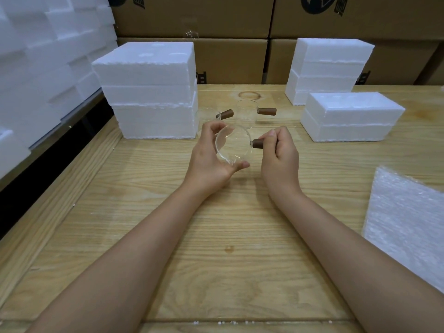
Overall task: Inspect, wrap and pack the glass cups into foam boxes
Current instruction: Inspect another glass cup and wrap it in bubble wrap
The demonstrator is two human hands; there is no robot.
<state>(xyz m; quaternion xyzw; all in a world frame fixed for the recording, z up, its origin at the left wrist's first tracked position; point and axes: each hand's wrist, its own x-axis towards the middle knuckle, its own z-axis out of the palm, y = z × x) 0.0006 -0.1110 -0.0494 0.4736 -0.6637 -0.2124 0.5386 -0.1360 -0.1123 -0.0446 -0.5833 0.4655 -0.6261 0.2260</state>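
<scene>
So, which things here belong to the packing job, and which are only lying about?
For the job: glass cup held by left hand and right hand; left cup; rear cup; bubble wrap; foam boxes.
Lying about: cardboard cartons behind; foam pile at left, likely stock.

Bright, even, diffuse light from above with no hard shadows: only soft faint shade on the pale wooden tabletop point(120, 188) beneath the bare forearms point(144, 236), and an underexposed dark gap point(36, 176) along the table's left edge. The stacked white foam boxes point(153, 92) at far left read near blown-out, tops almost featureless; the clear glass cup point(231, 146) shows only as thin bright rim glints, and the white bubble-wrap sheet point(408, 217) at near right sparkles faintly. Wide-angle bowing bends the table edges and the far brown cardboard cartons point(230, 61); centre sharp, corners soft and slightly smeared.
</scene>
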